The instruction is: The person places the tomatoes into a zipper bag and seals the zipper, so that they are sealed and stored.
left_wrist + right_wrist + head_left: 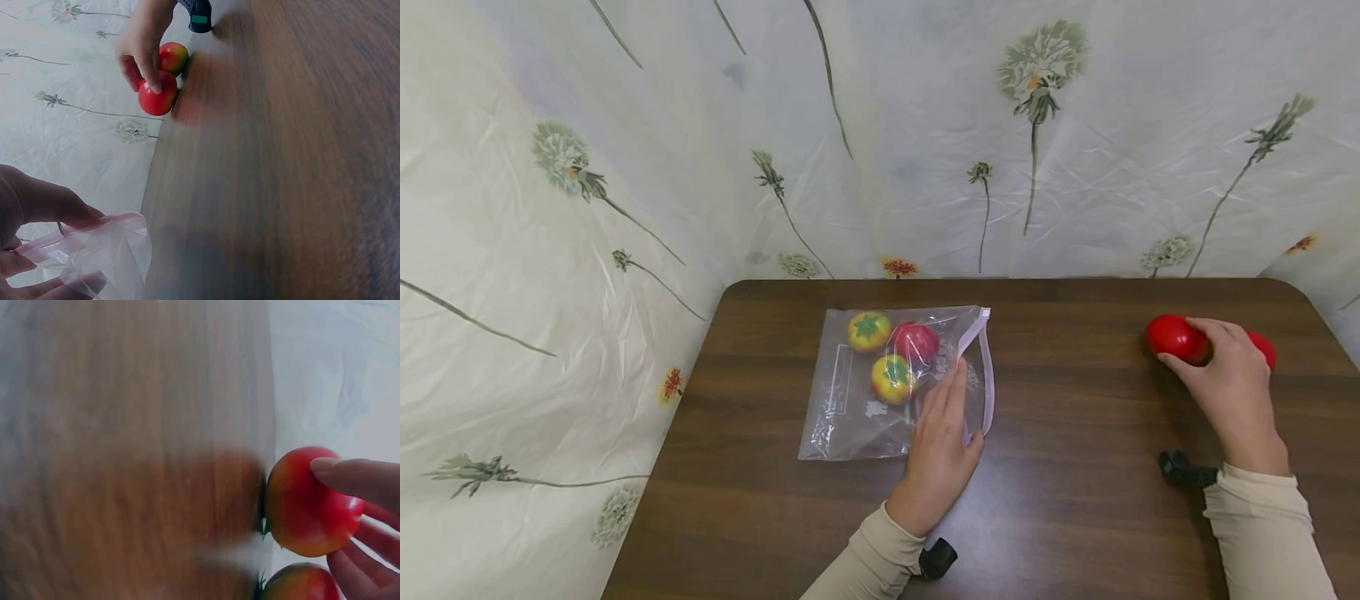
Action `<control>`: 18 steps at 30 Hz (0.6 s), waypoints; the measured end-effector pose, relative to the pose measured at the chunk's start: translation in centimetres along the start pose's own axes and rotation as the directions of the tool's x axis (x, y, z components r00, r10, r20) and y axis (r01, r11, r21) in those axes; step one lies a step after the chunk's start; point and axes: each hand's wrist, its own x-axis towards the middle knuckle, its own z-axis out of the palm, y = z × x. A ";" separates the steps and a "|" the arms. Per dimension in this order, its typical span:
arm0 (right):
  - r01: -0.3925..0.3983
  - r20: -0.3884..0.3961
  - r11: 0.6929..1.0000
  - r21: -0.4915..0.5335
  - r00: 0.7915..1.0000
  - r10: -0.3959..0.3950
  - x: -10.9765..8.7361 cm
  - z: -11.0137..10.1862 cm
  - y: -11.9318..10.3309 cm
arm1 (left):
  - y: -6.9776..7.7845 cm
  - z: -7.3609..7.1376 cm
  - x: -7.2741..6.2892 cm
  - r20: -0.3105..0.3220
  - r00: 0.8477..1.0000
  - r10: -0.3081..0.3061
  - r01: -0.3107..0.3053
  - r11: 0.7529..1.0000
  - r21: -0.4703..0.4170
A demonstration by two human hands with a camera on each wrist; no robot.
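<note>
On the left of the table lies a clear zip bag [842, 433]. Inside it are two yellow-red tomatoes [868, 332] with green tops and one red tomato [916, 342]. My left hand [936, 450] rests at the bag's parted mouth, fingers straight and thumb spread away from them. Close up, that hand touches the pink zip strip [119, 219]. Far right, my right hand [1234, 383] grips a red tomato [1176, 337] between thumb and fingers. A second red tomato [1264, 348] sits right beside it, partly hidden by the hand.
The dark wooden table [1060, 400] extends between the bag and the right hand. Behind it and to the left hangs a pale sheet [895, 125] printed with dandelions. Black bands with a small device [1183, 471] sit on both wrists.
</note>
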 end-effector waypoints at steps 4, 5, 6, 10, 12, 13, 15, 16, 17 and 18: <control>0.010 -0.007 1.000 0.009 1.000 -0.010 -0.1 0.0 0.0 | 0.0 0.0 0.0 -0.007 1.000 0.010 -0.010 1.000 0.002; 0.013 -0.010 1.000 0.012 1.000 -0.013 -0.1 0.0 -0.1 | 0.0 0.0 0.0 -0.008 1.000 0.010 -0.010 1.000 0.002; 0.015 -0.011 1.000 0.015 1.000 -0.014 -0.1 0.0 -0.1 | 0.0 0.0 0.0 -0.007 1.000 0.010 -0.010 1.000 0.002; 0.020 -0.019 0.999 0.025 1.000 -0.019 -0.3 0.0 -0.1 | 0.1 -0.1 0.0 0.006 1.000 -0.002 0.002 1.000 -0.003; 0.016 -0.017 1.000 0.027 1.000 -0.016 -0.4 0.0 -0.2 | 0.1 -0.1 0.0 0.012 1.000 -0.007 0.007 1.000 -0.005; 0.015 -0.016 0.999 0.029 1.000 -0.015 -0.4 -0.1 -0.2 | 0.1 -0.1 0.0 0.014 1.000 -0.009 0.009 1.000 -0.005; 0.009 -0.012 0.999 0.031 1.000 -0.009 -0.5 -0.1 -0.3 | 0.2 -0.1 0.0 0.018 1.000 -0.012 0.012 1.000 -0.005; 0.006 -0.010 0.999 0.034 1.000 -0.005 -0.6 -0.1 -0.4 | 0.2 -0.2 0.0 0.019 1.000 -0.013 0.013 1.000 -0.005; 0.002 -0.006 0.999 0.037 1.000 -0.002 -0.6 -0.2 -0.4 | 0.2 -0.2 0.0 0.019 1.000 -0.015 0.015 1.000 -0.004; -0.006 -0.001 0.999 0.035 1.000 0.006 -0.6 -0.2 -0.5 | 0.2 -0.2 0.0 0.020 1.000 -0.016 0.016 1.000 -0.005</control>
